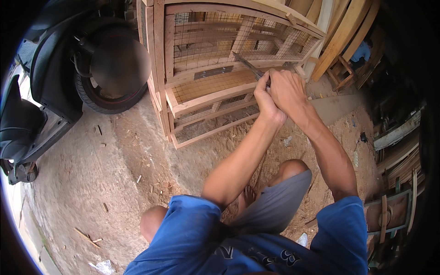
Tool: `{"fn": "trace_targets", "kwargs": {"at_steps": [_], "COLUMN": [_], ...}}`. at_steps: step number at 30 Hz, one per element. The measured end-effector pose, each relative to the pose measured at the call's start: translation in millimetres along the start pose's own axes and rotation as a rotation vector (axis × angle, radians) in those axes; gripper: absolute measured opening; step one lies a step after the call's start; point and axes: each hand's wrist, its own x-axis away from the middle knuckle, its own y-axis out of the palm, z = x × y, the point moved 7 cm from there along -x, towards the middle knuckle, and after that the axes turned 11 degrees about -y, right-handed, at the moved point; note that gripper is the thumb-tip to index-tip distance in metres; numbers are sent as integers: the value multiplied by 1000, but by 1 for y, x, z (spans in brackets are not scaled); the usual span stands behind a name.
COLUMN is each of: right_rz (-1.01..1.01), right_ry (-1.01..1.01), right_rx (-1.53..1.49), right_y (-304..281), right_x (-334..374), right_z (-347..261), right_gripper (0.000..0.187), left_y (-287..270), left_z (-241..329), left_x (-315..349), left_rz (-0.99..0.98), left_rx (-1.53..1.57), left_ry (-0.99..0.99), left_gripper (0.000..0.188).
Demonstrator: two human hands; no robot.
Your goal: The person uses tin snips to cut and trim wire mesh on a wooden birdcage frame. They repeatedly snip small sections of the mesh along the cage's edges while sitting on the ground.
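Hands are meeting at a thin metal tool [250, 66]; left hand [266, 101] is gripping its handle end tightly; right hand [288, 89] is wrapping over the left; the tool is angling up-left across the wooden mesh cage [206, 98]; a scooter wheel [114, 73] is standing just beside the cage.

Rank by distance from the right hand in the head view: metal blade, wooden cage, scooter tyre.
From the right hand:
1. Metal blade: gripped under both hands, sticking out up-left.
2. Wooden cage: just beyond the hands, ahead and left.
3. Scooter tyre: far left, past the cage.
The left hand sits against the right.
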Motion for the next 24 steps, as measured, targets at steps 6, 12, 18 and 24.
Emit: {"fn": "trace_targets", "kwargs": {"at_steps": [6,12,18,24], "right_rz": [16,-24,26,-50], "right_ry": [4,-19,-12,80], "right_rx": [39,0,-31,-95], "right_y": [-11,-27,-26,-27], "right_x": [-7,-16,-18,-17], "right_z": [-6,-1,-8,-21], "right_gripper": [27,24,24,22], "left_y": [14,25,18,19], "left_z": [1,-3,7,18], "left_x": [9,3,3,18], "left_rz": [-150,-173,-42,-48], "left_rx": [3,25,-17,-92], "left_ry": [-83,-155,-69,-56], "left_gripper": [50,50,49,53]}}
